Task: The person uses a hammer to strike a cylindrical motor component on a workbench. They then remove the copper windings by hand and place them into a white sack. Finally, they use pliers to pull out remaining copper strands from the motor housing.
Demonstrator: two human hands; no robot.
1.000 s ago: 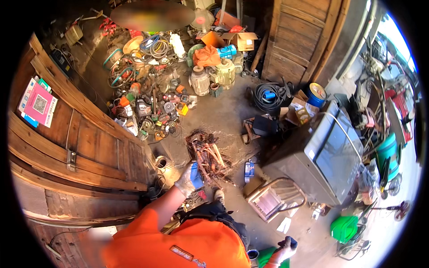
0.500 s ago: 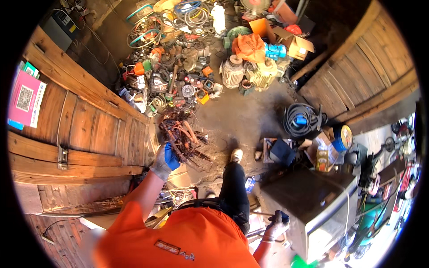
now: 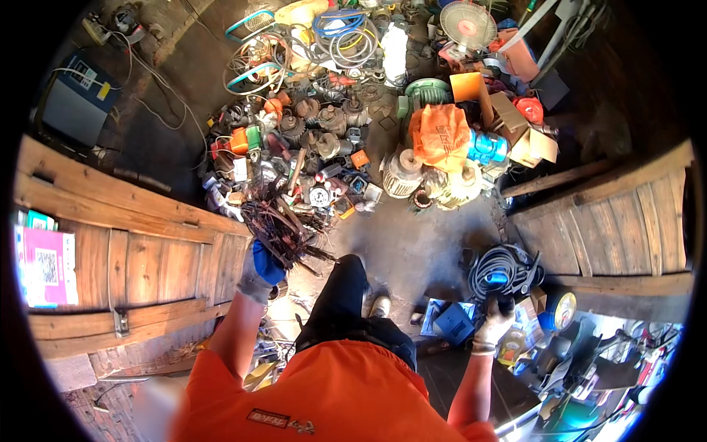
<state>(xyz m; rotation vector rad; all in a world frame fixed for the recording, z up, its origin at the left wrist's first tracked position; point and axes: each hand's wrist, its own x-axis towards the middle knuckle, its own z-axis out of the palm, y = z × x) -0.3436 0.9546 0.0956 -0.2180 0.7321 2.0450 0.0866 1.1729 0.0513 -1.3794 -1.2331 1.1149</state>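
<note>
My left hand [image 3: 265,267], in a grey and blue glove, is closed on the near side of a tangled bundle of brown copper wire scraps [image 3: 283,230]. The bundle is held out ahead of me, beside the wooden door on the left. My right hand [image 3: 497,318], in a light glove with dark fingers, is raised on the right, in front of a dark coiled hose or cable [image 3: 501,269]. Its fingers look curled; whatever they may hold is hidden. My knee [image 3: 342,283] and one light shoe [image 3: 381,306] show between the hands.
Wooden doors stand open at left [image 3: 147,269] and right [image 3: 611,243]. Ahead lie heaped motor parts [image 3: 324,132], large motors [image 3: 402,174], an orange bag [image 3: 440,136] and a fan [image 3: 468,26]. A blue box [image 3: 453,324] and a round tin [image 3: 561,311] sit near my right hand.
I have stepped forward toward the doorway, one knee raised. My right hand has swung up and forward from beside the dark cabinet. My left hand still holds the copper wire bundle.
</note>
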